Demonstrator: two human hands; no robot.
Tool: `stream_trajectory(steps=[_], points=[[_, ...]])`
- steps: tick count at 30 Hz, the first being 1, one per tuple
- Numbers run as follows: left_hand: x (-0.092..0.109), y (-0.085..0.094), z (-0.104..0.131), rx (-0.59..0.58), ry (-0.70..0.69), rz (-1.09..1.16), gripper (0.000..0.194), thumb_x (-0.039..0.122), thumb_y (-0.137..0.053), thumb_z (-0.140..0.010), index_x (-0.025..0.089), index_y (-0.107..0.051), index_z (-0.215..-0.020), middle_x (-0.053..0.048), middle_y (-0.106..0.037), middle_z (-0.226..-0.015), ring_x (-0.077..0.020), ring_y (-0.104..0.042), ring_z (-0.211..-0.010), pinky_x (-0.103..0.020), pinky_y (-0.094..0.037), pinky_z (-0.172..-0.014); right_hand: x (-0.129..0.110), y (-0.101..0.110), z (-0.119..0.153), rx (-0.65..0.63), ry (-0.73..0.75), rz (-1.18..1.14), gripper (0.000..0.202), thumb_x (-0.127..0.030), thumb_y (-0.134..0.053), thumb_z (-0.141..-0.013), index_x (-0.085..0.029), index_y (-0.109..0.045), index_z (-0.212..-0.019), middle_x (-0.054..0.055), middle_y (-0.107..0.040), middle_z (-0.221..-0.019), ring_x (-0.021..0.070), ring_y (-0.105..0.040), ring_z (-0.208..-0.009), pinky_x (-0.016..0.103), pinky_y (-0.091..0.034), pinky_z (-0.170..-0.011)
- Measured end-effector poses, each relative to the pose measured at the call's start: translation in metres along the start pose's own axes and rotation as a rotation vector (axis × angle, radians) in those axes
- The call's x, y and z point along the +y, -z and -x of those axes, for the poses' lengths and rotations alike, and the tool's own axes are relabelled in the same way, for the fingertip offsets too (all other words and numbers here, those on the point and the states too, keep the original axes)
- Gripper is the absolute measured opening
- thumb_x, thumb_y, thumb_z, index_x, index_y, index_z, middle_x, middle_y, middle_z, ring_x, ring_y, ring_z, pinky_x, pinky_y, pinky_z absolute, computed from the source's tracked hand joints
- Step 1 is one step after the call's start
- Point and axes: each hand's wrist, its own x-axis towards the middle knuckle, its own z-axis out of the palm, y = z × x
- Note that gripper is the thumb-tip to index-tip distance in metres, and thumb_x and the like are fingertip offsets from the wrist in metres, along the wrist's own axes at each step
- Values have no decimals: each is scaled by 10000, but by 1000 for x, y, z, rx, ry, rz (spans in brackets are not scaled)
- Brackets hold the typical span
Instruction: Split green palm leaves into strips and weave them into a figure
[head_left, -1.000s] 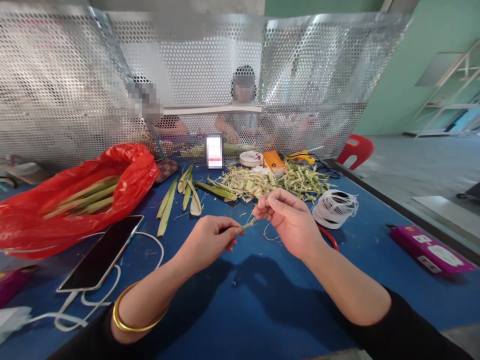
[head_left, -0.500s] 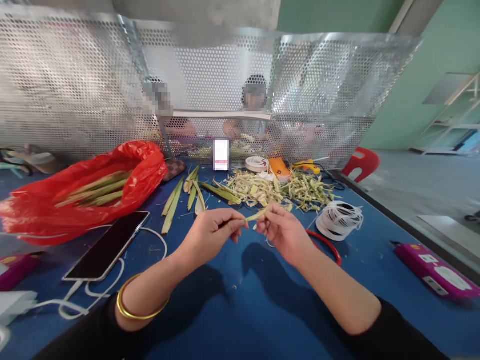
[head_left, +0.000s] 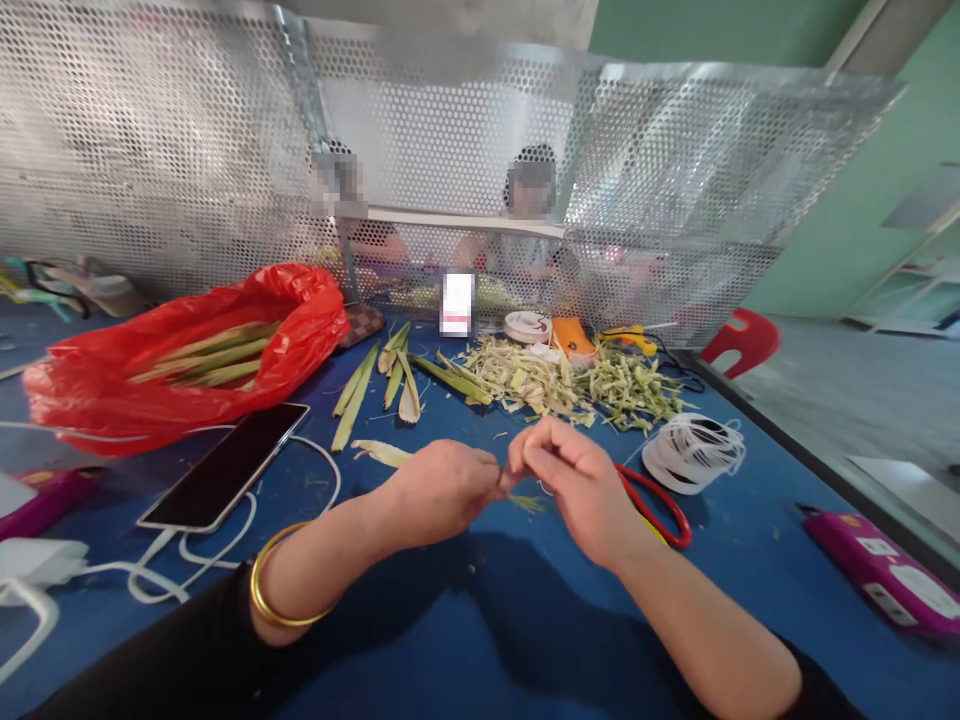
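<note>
My left hand point(head_left: 448, 490) is closed, its fingertips pinched against those of my right hand just above the blue table. From behind its knuckles a pale leaf strip point(head_left: 381, 453) sticks out to the left. Thin green leaf ends point(head_left: 529, 502) show below the meeting fingertips. My right hand point(head_left: 566, 480) is also closed in a pinch; the fingers hide most of what lies between them. Beside the right wrist lies a red loop handle point(head_left: 671, 515), partly covered by that hand. Long green leaf pieces point(head_left: 354, 395) lie beyond my left hand.
A red plastic bag point(head_left: 97, 390) with long leaves stands left, near a charging phone point(head_left: 225, 465) and its white cable. A heap of leaf scraps point(head_left: 525, 375) lies ahead. At right are a white cord roll point(head_left: 686, 455) and a purple pack point(head_left: 877, 570). A perforated metal screen point(head_left: 442, 130) stands behind.
Both hands have drawn closer together, and the left has turned so its back faces up. The strip formerly stretched between them is mostly hidden; a pale strip now shows left of my left hand.
</note>
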Motion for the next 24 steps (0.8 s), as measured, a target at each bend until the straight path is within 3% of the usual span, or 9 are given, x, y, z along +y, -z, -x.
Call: stream_trajectory(steps=[3,6,9,12,15,18,21,24], points=[[3,13,0,24,-32,175,228,178,-461,-878,168,-669,-786,-25,-644,-702,-110,-576,-625,-206,-402,-603,7,13,-12,128,-222,-456,173,-223,-649,-789,-181,-532,-668,-21,-554,-720,115,-567,-659,266,-457,-687],[5,21,-1,185,139,302,216,229,-485,-879,172,-665,-774,2,-616,-621,-96,-561,-567,-191,-408,-570,19,16,-18,175,-325,-627,203,-182,-718,-704,-175,-523,-650,-27,-562,-696,101,-556,-635,255,-465,-686],[3,18,-2,391,320,315,205,254,-501,-865,182,-657,-754,21,-595,-559,-98,-554,-526,-194,-407,-541,26,6,-14,139,-255,-535,190,-231,-680,-759,-181,-522,-667,-21,-556,-705,112,-555,-649,265,-461,-692],[-1,8,-3,459,387,182,199,248,-498,-861,188,-657,-757,6,-635,-610,-119,-583,-588,-214,-417,-586,25,-12,-1,87,-86,-156,178,-269,-557,-864,-193,-527,-706,0,-555,-733,146,-570,-714,294,-444,-727],[-5,-2,-3,428,371,36,203,227,-476,-868,179,-658,-789,-40,-694,-766,-155,-621,-725,-248,-432,-671,22,-24,12,14,137,338,152,-209,-458,-906,-208,-510,-763,28,-558,-787,167,-538,-762,302,-411,-732],[-7,-9,-3,335,325,-73,243,221,-442,-880,168,-657,-779,-66,-688,-787,-176,-622,-750,-269,-433,-679,19,-26,18,-80,253,543,132,-172,-426,-901,-214,-495,-796,32,-533,-796,164,-493,-720,298,-392,-691],[-7,-11,-2,160,171,-168,244,178,-442,-862,163,-649,-735,-57,-648,-705,-167,-594,-654,-261,-407,-596,11,-19,13,-43,212,456,143,-183,-447,-902,-207,-524,-784,29,-554,-783,161,-517,-734,295,-407,-714],[-4,-5,-1,14,-43,-160,275,149,-422,-868,159,-646,-709,-46,-615,-649,-146,-552,-577,-255,-370,-548,3,-2,2,69,18,133,173,-202,-513,-883,-188,-552,-715,10,-573,-735,138,-556,-700,273,-439,-710]])
